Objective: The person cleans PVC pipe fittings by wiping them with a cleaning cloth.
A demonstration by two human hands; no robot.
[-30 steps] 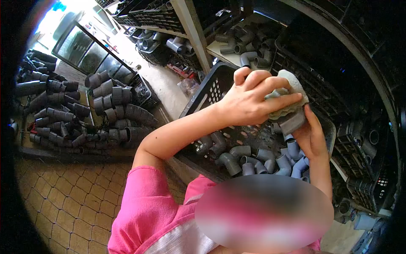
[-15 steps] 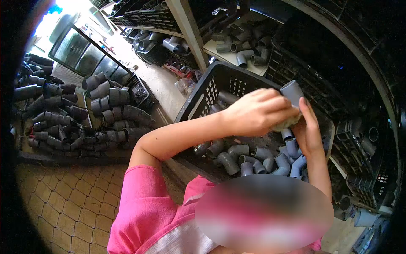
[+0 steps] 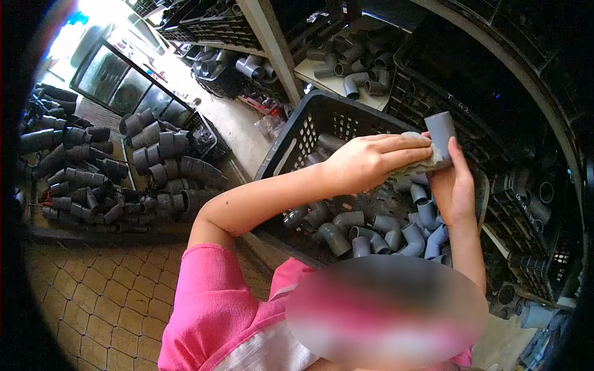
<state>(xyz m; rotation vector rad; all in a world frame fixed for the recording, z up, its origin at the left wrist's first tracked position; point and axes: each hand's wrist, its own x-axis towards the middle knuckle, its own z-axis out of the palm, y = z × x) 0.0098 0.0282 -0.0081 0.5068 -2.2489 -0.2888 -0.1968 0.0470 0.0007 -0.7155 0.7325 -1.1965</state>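
Note:
My right hand [image 3: 455, 195] is wrapped round a grey plastic pipe elbow [image 3: 440, 131] and holds it up above a black crate [image 3: 291, 133]. Its open round end points upward, and its lower part is hidden by my fingers. With my left hand [image 3: 368, 162] I press a pale, crumpled cloth [image 3: 424, 164] against the side of the elbow; the fingers lie together over the cloth. Below both hands, several loose grey pipe elbows [image 3: 413, 240] lie in the crate.
Stacks of dark pipe fittings [image 3: 80, 176] stand on the left, beside wire mesh [image 3: 93, 297]. More fittings sit on a shelf [image 3: 371, 102] behind the crate. Black crates [image 3: 532, 204] line the right side, and a post [image 3: 270, 49] rises at the back.
My left hand has shifted slightly left and its fingers have straightened over the cloth. The elbow has moved a little right and stands more upright, with more of its side showing.

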